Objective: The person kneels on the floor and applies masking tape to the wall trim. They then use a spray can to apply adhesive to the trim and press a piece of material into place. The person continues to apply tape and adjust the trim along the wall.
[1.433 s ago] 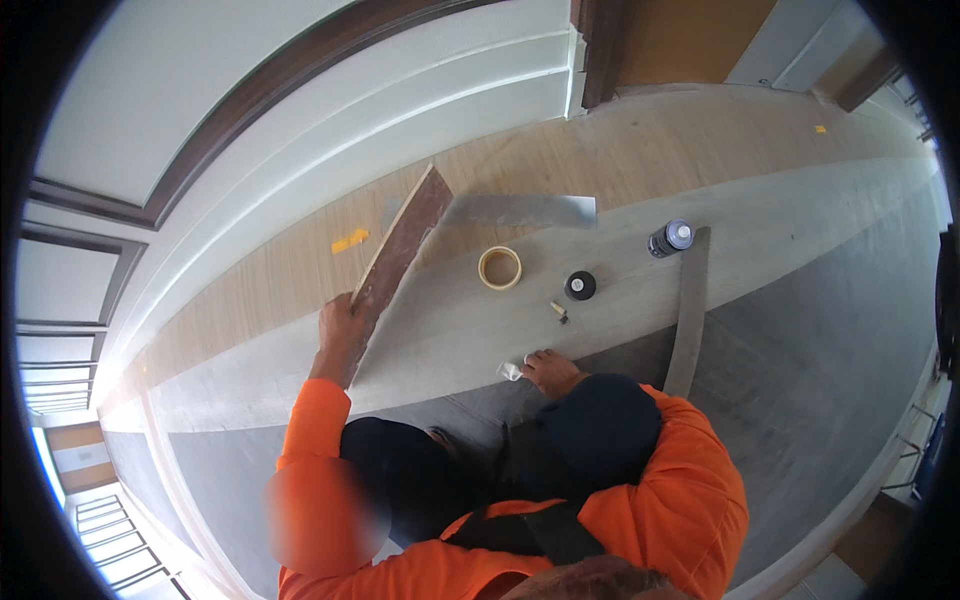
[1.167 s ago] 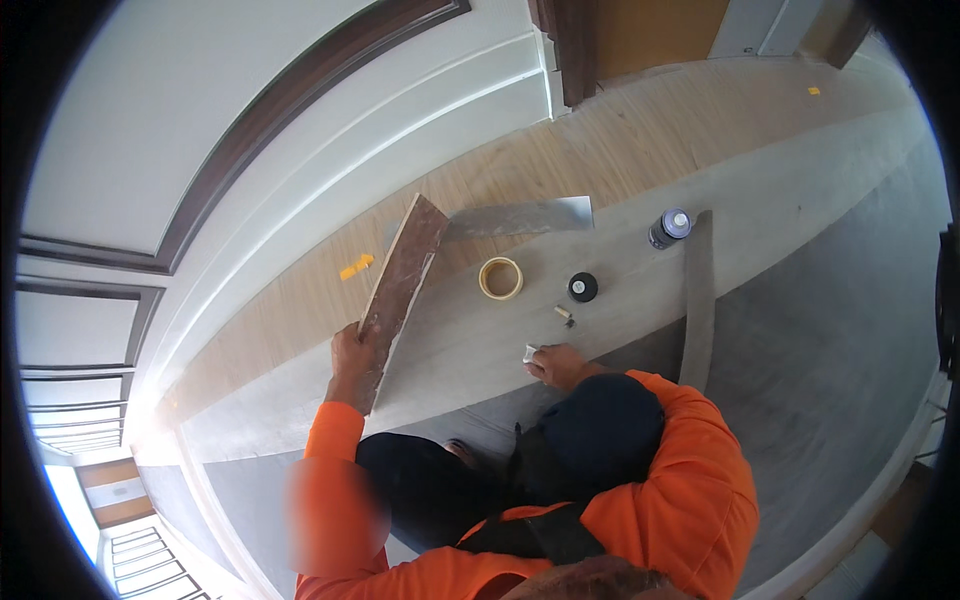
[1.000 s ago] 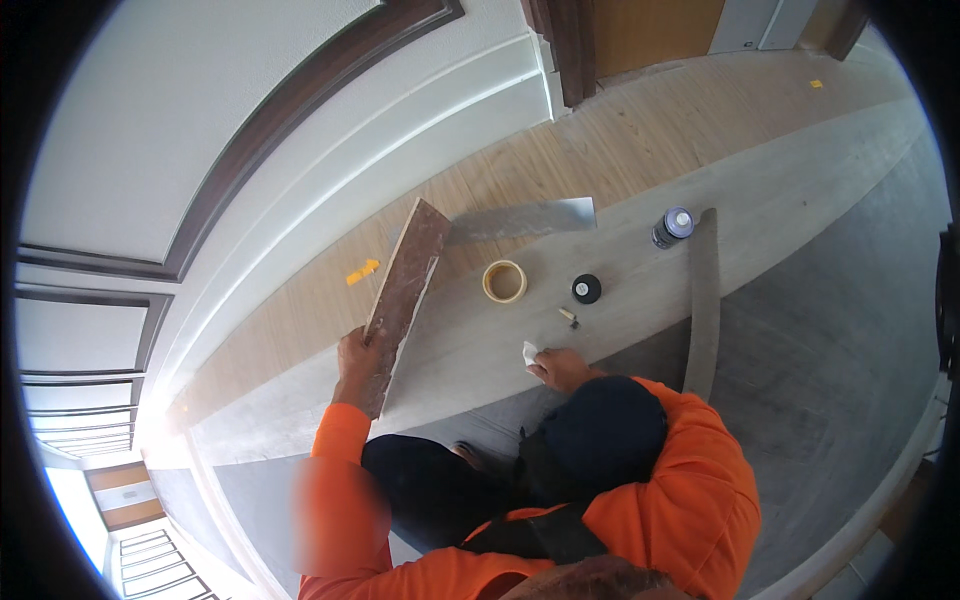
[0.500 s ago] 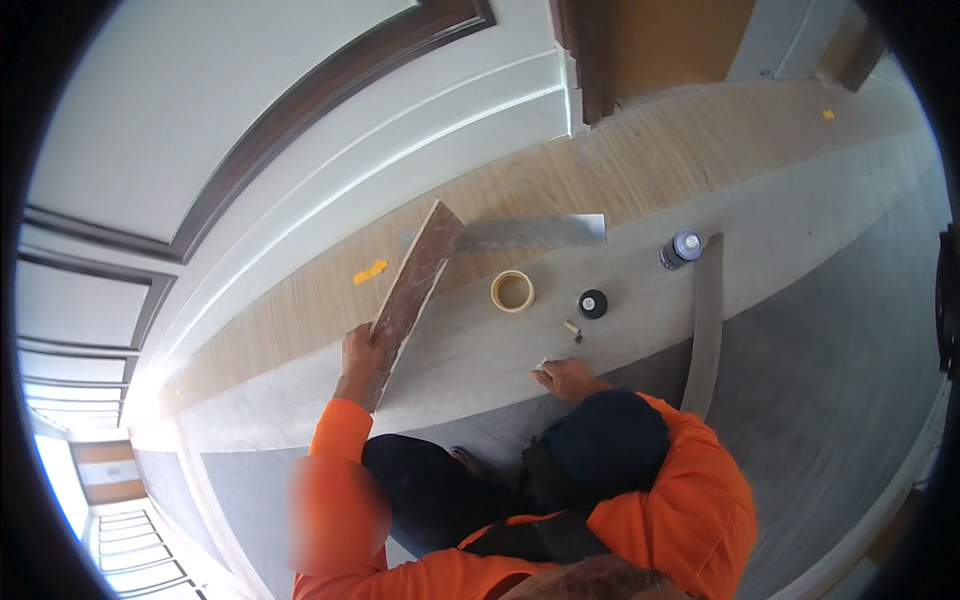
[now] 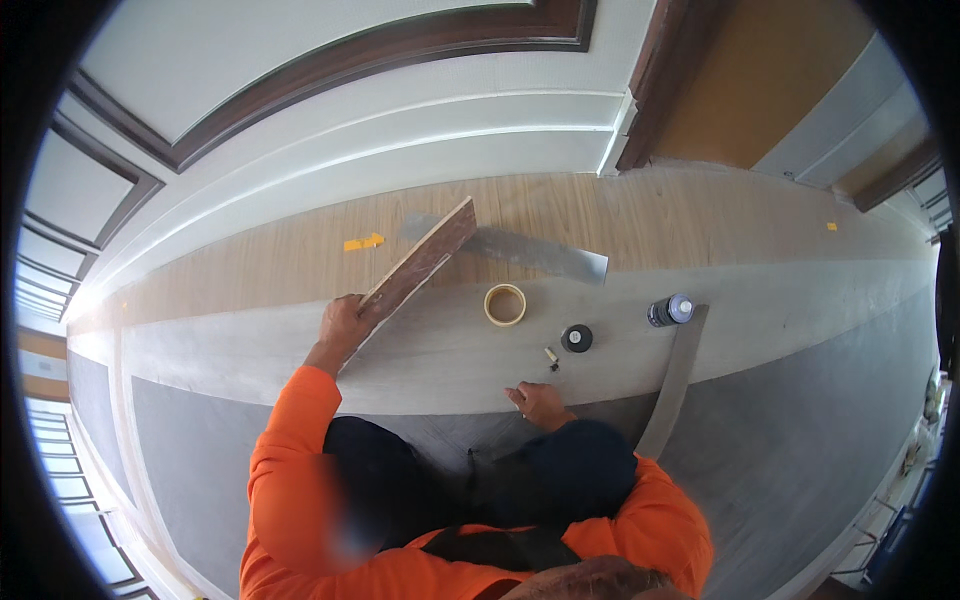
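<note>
The left hand (image 5: pixel 342 322) grips the near end of a floor plank (image 5: pixel 420 262) — its long axis runs far-right; the right hand (image 5: pixel 538 400) rests loosely curled on the floor (image 5: pixel 300 260), holding nothing.

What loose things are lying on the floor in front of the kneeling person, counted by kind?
Flooring planks: 3, namely the brown wooden plank in the left hand, a grey plank and a grey strip
Tape rolls: 2, one beige roll and one black roll
Cans: 1, a dark can
Yellow spacers: 1
Total: 7

brown wood-grain plank (image 5: pixel 420 262), beige tape roll (image 5: pixel 505 304), orange sleeve (image 5: pixel 290 440)
</note>
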Available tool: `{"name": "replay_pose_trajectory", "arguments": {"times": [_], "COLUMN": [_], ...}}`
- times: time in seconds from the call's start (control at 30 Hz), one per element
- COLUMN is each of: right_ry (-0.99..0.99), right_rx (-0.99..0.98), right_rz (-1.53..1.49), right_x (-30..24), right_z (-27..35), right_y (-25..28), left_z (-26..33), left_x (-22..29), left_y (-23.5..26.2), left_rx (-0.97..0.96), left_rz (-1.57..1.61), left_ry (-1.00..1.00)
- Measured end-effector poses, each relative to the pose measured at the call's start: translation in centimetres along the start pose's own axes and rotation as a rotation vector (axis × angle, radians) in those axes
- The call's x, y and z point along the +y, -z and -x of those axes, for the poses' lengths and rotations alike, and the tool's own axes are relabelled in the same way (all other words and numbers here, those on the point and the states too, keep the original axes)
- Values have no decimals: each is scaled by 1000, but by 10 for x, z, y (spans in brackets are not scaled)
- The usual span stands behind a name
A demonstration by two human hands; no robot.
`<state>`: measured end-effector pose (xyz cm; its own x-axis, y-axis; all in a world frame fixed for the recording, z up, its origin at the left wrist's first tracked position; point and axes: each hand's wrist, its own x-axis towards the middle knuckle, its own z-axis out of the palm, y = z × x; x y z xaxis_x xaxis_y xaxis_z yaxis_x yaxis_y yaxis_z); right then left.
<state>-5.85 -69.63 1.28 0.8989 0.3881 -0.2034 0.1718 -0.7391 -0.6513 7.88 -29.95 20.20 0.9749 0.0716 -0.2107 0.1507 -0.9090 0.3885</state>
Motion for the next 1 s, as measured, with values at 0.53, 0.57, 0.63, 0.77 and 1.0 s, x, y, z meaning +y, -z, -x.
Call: {"name": "replay_pose_trajectory", "arguments": {"times": [0.53, 0.57, 0.63, 0.77, 1.0], "right_ry": [-40, -34, -47, -99, 25], "right_rx": [-2, 8, -4, -26, 185], "right_rz": [-261, -222, -166, -155, -237], "right_x": [8, 11, 12, 4, 3], "right_z": [10, 10, 11, 9, 10], "right_y": [10, 10, 12, 17, 7], "left_z": [-2, -3, -4, 0, -4], "left_x": [-19, -18, -17, -14, -27], "left_y": [-8, -7, -4, -1, -6], "left_rx": [63, 63, 38, 60, 31], "left_rz": [-21, -19, -33, -33, -74], "left_ry": [-48, -55, -47, -44, -49]}}
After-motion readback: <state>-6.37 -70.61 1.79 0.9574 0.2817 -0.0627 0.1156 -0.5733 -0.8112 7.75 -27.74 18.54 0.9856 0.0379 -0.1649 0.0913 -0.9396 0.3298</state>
